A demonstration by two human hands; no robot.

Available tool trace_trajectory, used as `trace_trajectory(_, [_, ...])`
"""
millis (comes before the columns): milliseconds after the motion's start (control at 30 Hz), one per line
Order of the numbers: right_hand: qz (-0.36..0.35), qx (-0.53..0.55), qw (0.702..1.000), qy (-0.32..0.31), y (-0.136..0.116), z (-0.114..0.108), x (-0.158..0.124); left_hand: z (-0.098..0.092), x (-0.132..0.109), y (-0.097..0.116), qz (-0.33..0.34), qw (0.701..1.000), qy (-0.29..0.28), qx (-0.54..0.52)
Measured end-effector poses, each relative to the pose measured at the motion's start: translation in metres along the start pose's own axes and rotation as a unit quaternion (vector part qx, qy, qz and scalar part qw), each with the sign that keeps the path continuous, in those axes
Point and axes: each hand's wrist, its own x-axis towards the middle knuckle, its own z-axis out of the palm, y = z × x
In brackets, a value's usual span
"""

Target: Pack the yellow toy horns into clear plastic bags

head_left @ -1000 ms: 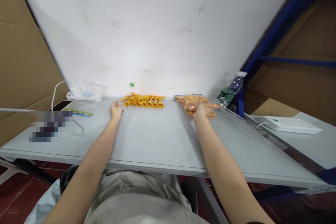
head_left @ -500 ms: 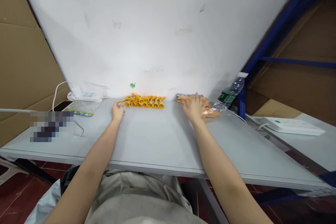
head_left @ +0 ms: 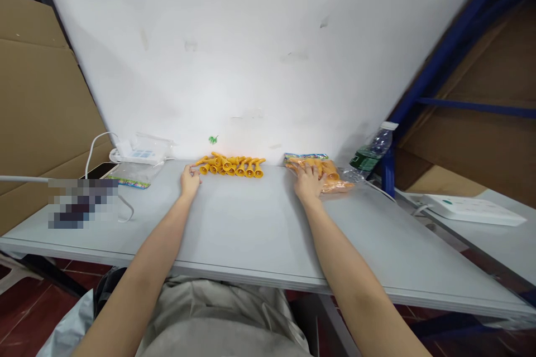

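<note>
Several yellow toy horns (head_left: 234, 165) lie in a row-like heap against the white wall, their flared ends towards me. My left hand (head_left: 191, 181) rests on the table at the heap's left end, fingers loosely bent and thumb apart; a horn's thin end lies by the fingertips, and I cannot tell if they touch. My right hand (head_left: 309, 183) lies with spread fingers on a clear plastic bag (head_left: 337, 185) with a colourful printed header. Through the film more yellow-orange horns (head_left: 330, 170) show, partly hidden by the hand.
A water bottle (head_left: 374, 148) leans at the back right, by a blue metal frame (head_left: 388, 170). On the left lie an empty clear bag (head_left: 136, 173), a phone (head_left: 100, 170), a white cable and a power strip (head_left: 146, 150). Another power strip (head_left: 473, 209) sits on the right-hand table.
My right hand has drawn back slightly towards me over the bag, uncovering more of the horns inside. The left hand stays by the heap. The view has shifted slightly.
</note>
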Motion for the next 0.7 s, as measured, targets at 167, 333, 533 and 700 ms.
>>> trace_trajectory(167, [-0.008,0.008,1.0,0.006,0.002,0.004,0.002,0.001,0.002,-0.003,0.006,1.0,-0.003,-0.004])
trace_trajectory(333, [-0.021,0.001,1.0,0.022,0.004,0.008,0.003,0.002,0.002,-0.005,0.01,1.0,-0.003,-0.01])
trace_trajectory(533, [-0.041,0.025,0.996,0.078,0.001,0.007,0.001,0.003,0.006,-0.007,0.043,0.999,0.016,0.029])
trace_trajectory(700, [-0.129,0.066,0.981,0.126,-0.015,-0.005,0.001,0.0,0.012,-0.006,0.069,0.995,0.063,0.044])
